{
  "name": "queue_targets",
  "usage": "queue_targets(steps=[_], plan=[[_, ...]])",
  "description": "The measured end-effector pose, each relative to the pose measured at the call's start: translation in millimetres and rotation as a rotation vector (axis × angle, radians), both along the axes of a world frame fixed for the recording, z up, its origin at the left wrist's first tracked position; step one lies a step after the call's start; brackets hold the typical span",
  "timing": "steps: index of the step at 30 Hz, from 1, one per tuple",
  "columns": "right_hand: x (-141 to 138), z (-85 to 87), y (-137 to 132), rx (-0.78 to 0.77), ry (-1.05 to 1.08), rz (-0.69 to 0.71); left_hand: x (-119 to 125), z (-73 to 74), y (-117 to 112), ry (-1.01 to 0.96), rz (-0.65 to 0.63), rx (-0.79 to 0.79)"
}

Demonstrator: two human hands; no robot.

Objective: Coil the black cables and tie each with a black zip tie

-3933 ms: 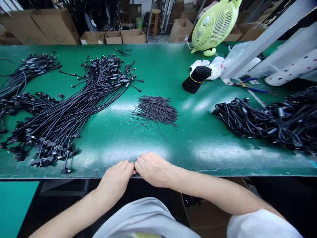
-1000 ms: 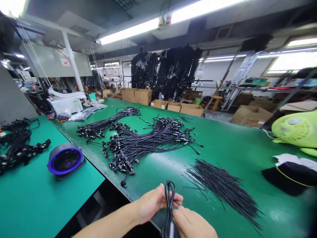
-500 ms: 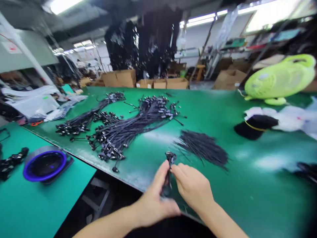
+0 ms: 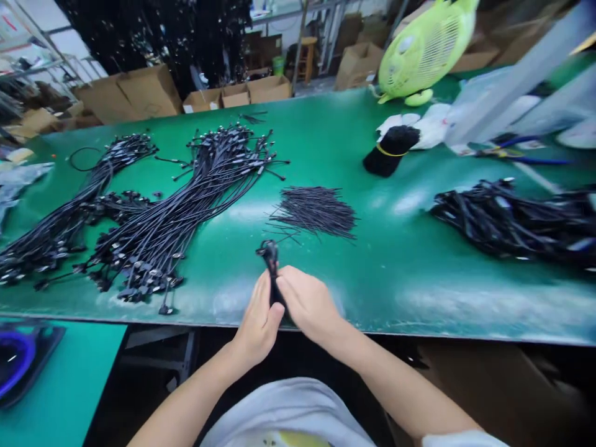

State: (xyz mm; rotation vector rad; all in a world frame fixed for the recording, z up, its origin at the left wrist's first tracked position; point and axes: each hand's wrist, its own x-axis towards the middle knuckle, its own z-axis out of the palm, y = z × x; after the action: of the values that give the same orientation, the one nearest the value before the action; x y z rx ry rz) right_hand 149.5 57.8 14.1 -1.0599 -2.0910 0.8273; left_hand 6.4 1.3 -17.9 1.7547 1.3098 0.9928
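Near the table's front edge, my left hand (image 4: pixel 257 323) and my right hand (image 4: pixel 308 303) close together around a folded black cable (image 4: pixel 269 253). Its bunched upper end sticks up above my fingers, while the lower part is mostly hidden between my palms. Just beyond my hands lies a pile of thin black ties (image 4: pixel 317 211). To the left stretches a large bundle of black cables (image 4: pixel 186 195) with small connectors at both ends. Another cable bundle (image 4: pixel 100 177) lies farther left.
On the green table (image 4: pixel 386 273), a dark heap of wrapped cables (image 4: pixel 512 217) lies at right. A black bundle with a yellow band (image 4: pixel 390 150) sits near a green fan (image 4: pixel 426 53). Pliers (image 4: pixel 516 149) lie far right. A blue-rimmed round object (image 4: pixel 16 360) is at lower left.
The view has swung right and downward, bringing the dark heap and pliers into sight. Both hands stay on the cable, and my left thumb and right hand have drawn closer around it.
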Motion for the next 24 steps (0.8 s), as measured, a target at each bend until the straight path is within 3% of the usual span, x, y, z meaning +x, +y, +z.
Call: queue_targets(steps=[2, 4, 7, 9, 12, 16, 18, 21, 24], plan=[[6, 2.7, -4, 0.004, -0.085, 0.038, 2, -6.4, 3, 0.137, -0.025, 0.099], [10, 2.3, -9, -0.090, -0.149, 0.109, 3, -12.7, 7, 0.259, -0.059, 0.172], [19, -10.7, -5, -0.105, -0.273, 0.065, 3, -20.8, 13, 0.369, -0.151, 0.182], [41, -20.1, 8, 0.025, -0.424, -0.092, 0, -22.8, 14, 0.401, -0.261, 0.142], [115, -13.7, 39, 0.194, -0.614, -0.485, -15, -20.0, 11, 0.413, -0.374, 0.106], [243, 22.8, 81, 0.265, -0.701, -0.894, -50, -14.5, 9, 0.374, -0.166, 0.116], [288, 34.5, 94, 0.287, -0.740, -1.032, -67, -11.4, 11, 0.378, -0.038, 0.094], [310, 31.2, 106, 0.292, -0.786, -1.054, -84, -2.1, 14, 0.414, 0.089, 0.071], [281, 9.6, 128, 0.391, -0.761, -0.894, -103, 11.9, 16, 0.495, 0.232, 0.112]])
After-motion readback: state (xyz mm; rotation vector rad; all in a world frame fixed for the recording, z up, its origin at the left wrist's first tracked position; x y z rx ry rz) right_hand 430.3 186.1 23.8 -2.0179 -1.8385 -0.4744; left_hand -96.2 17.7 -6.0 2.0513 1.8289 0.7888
